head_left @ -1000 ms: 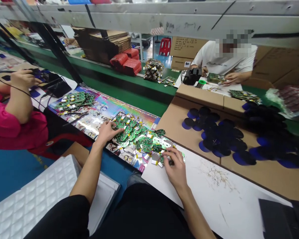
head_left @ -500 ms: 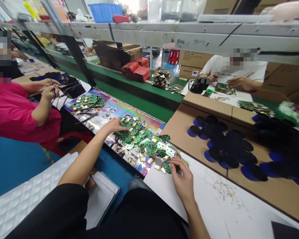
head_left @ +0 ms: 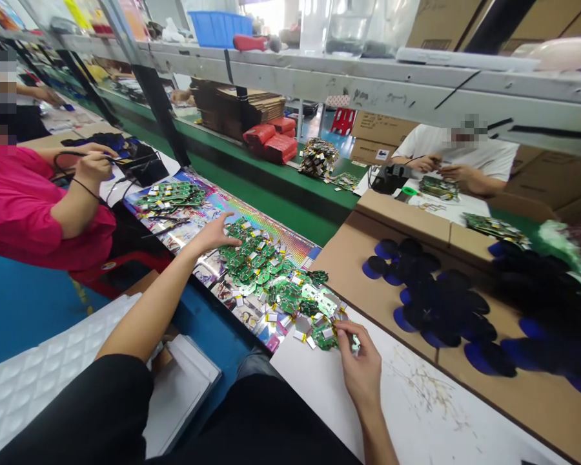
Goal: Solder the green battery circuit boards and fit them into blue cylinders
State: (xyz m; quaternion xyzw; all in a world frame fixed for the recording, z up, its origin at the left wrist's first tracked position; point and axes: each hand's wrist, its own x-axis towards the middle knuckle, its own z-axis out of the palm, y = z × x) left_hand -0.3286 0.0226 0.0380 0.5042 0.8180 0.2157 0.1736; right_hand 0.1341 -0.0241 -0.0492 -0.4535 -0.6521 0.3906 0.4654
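Circuit boards (head_left: pixel 275 284) lie heaped mid-frame on a printed sheet (head_left: pixel 213 266); left hand (head_left: pixel 213 236) spreads wide at the heap's upper edge; right hand (head_left: pixel 361 365) narrowly pinches a small piece (head_left: pixel 354 344) at its lower end; lifting singly best avoids snagging neighbours.

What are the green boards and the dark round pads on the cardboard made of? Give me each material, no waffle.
The green boards by the right hand look like fibreglass circuit board: a glossy green coating with small soldered parts, though the core is hidden. The round pads seem to be matt black foam or rubber with a blue side; the picture leaves that open.
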